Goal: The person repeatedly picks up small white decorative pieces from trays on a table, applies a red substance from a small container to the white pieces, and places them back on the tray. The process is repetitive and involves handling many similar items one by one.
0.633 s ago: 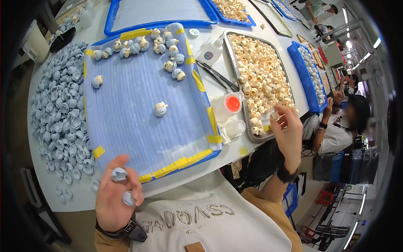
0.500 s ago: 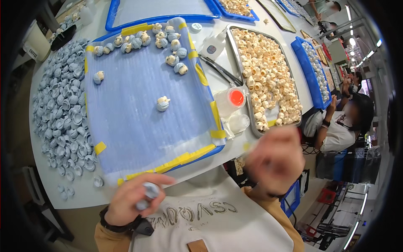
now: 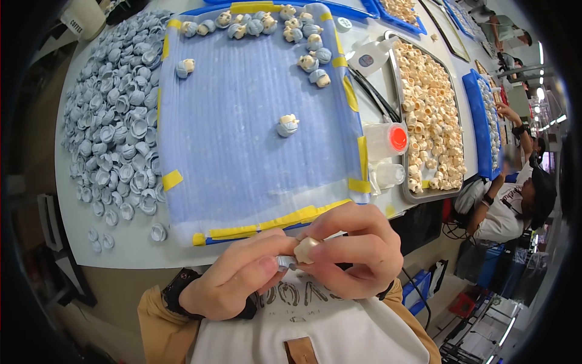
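Note:
In front of my apron, my two hands meet just off the table's near edge. My left hand (image 3: 233,279) is closed, pinching a small blue-grey shell piece (image 3: 285,262) between thumb and fingers. A cream-coloured hollow piece (image 3: 305,250) is pinched by the fingertips of my right hand (image 3: 367,249). The two pieces are side by side; fingers partly cover both, so I cannot tell whether they touch. Beyond my hands lies a blue-covered tray (image 3: 254,170) edged with yellow tape. One joined cream-and-blue figure (image 3: 288,125) stands on its middle, and several more line its far side.
Many loose blue-grey shells (image 3: 115,127) are heaped left of the tray. To the right stands a metal tray (image 3: 407,195) of cream pieces, with a red-centred cup (image 3: 397,138), a clear cup (image 3: 391,175), black tweezers (image 3: 376,94) and a white bottle (image 3: 371,56) beside it. Another person (image 3: 515,206) sits at right.
My right hand has come left from near the metal tray, bringing a cream piece. My left hand has moved right, with a shell, to meet it. The whole view has shifted.

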Demonstrator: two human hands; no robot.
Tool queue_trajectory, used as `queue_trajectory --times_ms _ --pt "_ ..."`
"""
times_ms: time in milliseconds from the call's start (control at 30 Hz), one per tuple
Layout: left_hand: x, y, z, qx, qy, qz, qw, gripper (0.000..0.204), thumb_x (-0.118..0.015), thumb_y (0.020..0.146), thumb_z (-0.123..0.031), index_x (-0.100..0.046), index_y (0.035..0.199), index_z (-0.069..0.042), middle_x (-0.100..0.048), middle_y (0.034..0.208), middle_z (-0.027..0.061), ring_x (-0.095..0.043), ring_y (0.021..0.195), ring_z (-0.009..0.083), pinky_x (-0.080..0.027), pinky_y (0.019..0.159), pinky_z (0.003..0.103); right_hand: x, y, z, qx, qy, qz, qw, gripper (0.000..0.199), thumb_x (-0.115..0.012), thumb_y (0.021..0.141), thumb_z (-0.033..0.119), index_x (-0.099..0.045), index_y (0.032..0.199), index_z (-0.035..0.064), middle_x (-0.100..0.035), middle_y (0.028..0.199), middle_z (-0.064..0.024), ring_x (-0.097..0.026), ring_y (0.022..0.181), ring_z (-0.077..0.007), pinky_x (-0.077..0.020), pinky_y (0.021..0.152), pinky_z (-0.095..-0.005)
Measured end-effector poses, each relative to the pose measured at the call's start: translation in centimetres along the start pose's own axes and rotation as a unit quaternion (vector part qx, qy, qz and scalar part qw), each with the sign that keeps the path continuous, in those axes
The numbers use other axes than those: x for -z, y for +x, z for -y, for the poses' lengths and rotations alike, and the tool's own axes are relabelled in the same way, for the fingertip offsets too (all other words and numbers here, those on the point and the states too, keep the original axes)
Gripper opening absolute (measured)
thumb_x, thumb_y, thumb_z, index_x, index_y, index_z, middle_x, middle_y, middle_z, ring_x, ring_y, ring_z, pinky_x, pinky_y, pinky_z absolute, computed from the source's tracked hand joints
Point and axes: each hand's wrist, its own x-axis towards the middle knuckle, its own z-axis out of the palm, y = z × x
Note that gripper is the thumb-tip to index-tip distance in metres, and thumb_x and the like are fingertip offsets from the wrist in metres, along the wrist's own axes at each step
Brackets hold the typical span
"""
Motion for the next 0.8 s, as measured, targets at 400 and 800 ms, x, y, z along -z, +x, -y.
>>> queue_trajectory --times_ms 400,800 --pt "0.3 0.1 0.3 0.0 0.048 -0.024 0.999 0.035 -0.038 0.095 -0.022 -0.049 0.115 0.006 -0.05 0.088 0.0067 -0.047 0.07 0.0095 -0.038 0.06 0.022 1.5 0.6 0.3 -0.009 -0.009 0.045 0.999 0.03 -0.067 0.064 -0.005 -0.067 0.093 0.0029 -0.061 0.093 -0.0168 -0.06 0.076 -0.0216 -0.0472 0.061 -0.0264" --pt "0.2 -0.3 0.5 -0.049 0.03 -0.031 0.998 0.041 -0.046 0.093 -0.036 -0.058 0.105 0.002 -0.056 0.085 0.0059 -0.046 0.063 0.0089 -0.036 0.057 0.023 11.2 3.9 0.0 -0.136 -0.391 0.019 0.91 0.026 -0.066 0.067 -0.006 -0.065 0.092 0.0021 -0.062 0.089 -0.0099 -0.061 0.078 -0.0188 -0.0473 0.066 -0.0271"
